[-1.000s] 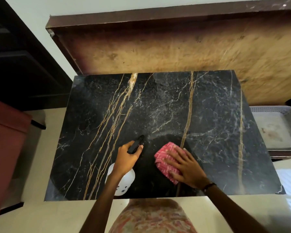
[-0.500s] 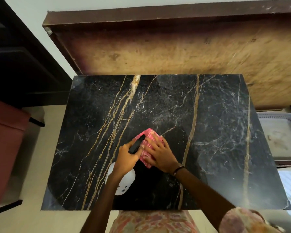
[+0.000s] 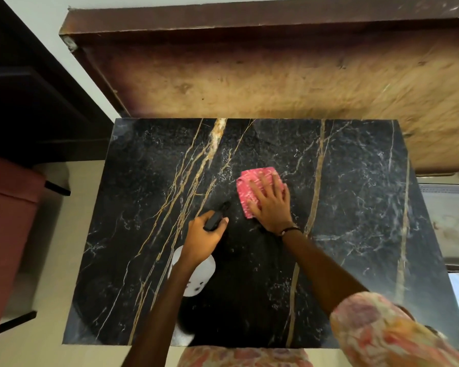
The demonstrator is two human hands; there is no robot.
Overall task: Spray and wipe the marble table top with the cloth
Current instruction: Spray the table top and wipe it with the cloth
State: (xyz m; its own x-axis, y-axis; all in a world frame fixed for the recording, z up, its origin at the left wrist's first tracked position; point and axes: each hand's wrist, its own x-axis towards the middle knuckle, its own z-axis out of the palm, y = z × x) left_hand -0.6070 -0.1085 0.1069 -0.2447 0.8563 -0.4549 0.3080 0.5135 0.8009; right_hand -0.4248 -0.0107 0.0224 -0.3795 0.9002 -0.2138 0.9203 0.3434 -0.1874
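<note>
A black marble table top (image 3: 355, 207) with gold and white veins fills the middle of the head view. My right hand (image 3: 270, 205) lies flat with spread fingers on a folded pink cloth (image 3: 247, 186), pressing it to the marble near the centre. My left hand (image 3: 204, 239) grips the black trigger head of a spray bottle (image 3: 199, 276), whose white body shows under my wrist above the near left part of the table.
A worn wooden board (image 3: 276, 83) leans behind the table's far edge. A grey plastic tray (image 3: 451, 223) sits to the right, a dark red seat (image 3: 8, 234) to the left. Pale floor shows at the near and left sides.
My right hand has slid the pink cloth from the near centre leftward beside the bottle, then away from me toward the table's middle. The left hand and bottle have stayed in place.
</note>
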